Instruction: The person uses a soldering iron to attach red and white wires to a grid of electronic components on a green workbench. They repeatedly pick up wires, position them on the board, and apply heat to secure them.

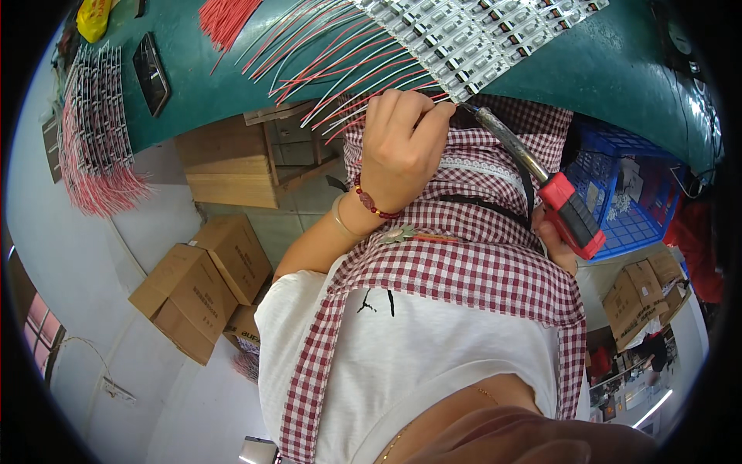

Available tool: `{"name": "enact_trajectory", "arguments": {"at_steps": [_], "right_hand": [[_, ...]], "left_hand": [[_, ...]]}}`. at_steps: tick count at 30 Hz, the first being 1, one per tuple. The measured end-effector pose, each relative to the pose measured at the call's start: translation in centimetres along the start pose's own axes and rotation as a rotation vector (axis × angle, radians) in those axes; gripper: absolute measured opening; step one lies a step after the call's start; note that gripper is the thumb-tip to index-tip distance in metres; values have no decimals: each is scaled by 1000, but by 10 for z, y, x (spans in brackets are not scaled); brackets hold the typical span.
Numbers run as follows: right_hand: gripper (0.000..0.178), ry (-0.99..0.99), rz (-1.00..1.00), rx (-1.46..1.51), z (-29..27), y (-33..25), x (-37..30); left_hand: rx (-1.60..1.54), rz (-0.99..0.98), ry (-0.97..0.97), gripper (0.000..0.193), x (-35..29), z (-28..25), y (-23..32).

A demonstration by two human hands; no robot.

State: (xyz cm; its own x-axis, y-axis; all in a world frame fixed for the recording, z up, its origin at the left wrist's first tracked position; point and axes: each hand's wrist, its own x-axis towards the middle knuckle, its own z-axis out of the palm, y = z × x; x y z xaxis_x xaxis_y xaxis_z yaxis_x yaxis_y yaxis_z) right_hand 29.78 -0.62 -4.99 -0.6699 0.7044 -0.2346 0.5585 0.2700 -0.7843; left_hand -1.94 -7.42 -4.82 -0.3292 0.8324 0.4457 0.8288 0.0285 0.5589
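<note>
A panel of small white circuit boards lies at the far edge of the green table, with red and white wires fanning out from its left side. My left hand is closed in a pinch at the panel's near corner, on the end of a thin wire; the fingertips partly hide it. A soldering iron with a red and black handle is in my right hand, whose fingers wrap round the handle and are partly hidden behind it. The iron's tip points up and left, close beside my left fingertips.
On the green table lie a bundle of red wires, a dark phone and a yellow bag. Finished-looking wired strips hang over the left edge. A blue crate stands at right; cardboard boxes sit at left.
</note>
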Motion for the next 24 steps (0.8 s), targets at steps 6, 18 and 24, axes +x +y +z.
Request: {"name": "enact_trajectory", "arguments": {"at_steps": [6, 18, 24], "right_hand": [[16, 235, -30, 56, 8, -3, -4], [27, 31, 24, 409, -2, -7, 2], [52, 103, 48, 572, 7, -32, 20]], "left_hand": [[9, -12, -7, 23, 0, -1, 0], [49, -19, 3, 19, -1, -2, 0], [15, -60, 27, 16, 0, -7, 1]]}}
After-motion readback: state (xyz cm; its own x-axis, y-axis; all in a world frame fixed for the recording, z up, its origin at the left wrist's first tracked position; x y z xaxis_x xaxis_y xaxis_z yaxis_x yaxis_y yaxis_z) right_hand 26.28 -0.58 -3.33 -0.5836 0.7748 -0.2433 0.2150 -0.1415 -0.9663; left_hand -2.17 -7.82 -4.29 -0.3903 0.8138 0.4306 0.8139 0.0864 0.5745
